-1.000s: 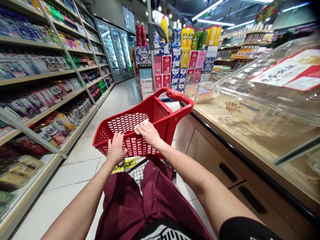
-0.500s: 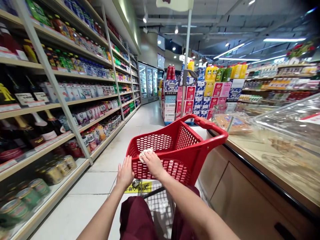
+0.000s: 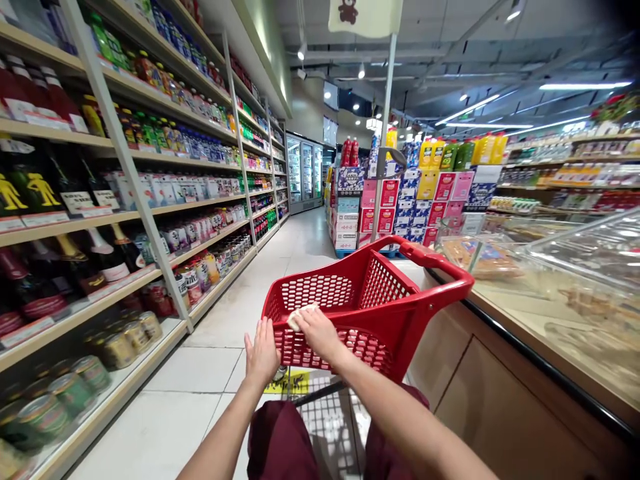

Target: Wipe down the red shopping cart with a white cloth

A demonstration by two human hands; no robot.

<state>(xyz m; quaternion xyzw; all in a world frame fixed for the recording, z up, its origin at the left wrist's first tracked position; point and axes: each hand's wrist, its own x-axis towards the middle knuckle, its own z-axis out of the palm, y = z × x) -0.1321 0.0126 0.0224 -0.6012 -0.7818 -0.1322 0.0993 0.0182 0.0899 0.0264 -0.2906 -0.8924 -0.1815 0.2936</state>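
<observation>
A red plastic shopping cart [image 3: 345, 293] with perforated basket walls stands right in front of my knees. My left hand [image 3: 263, 353] lies against the basket's near left corner, its fingers stretched up to the rim and the thumb apart. Bunched under the fingers of my right hand [image 3: 320, 333] is a pale cloth [image 3: 299, 316], pressed onto the near top rim. Only part of the cloth shows, as the hand covers the rest. The cart's red handle [image 3: 440, 277] rises at the far right end, away from both hands.
Drink shelves [image 3: 207, 233] line the left side. A display counter [image 3: 500, 293] with clear covers stands close on the right. Ahead are stacked drink cartons [image 3: 387, 207] and glass-door fridges [image 3: 304, 170]. A yellow floor sticker [image 3: 300, 381] lies below the cart.
The view has swung slightly, so everything sits further right. The cloth looks flatter under my right hand, which stays at the near rim. My left hand remains at the corner.
</observation>
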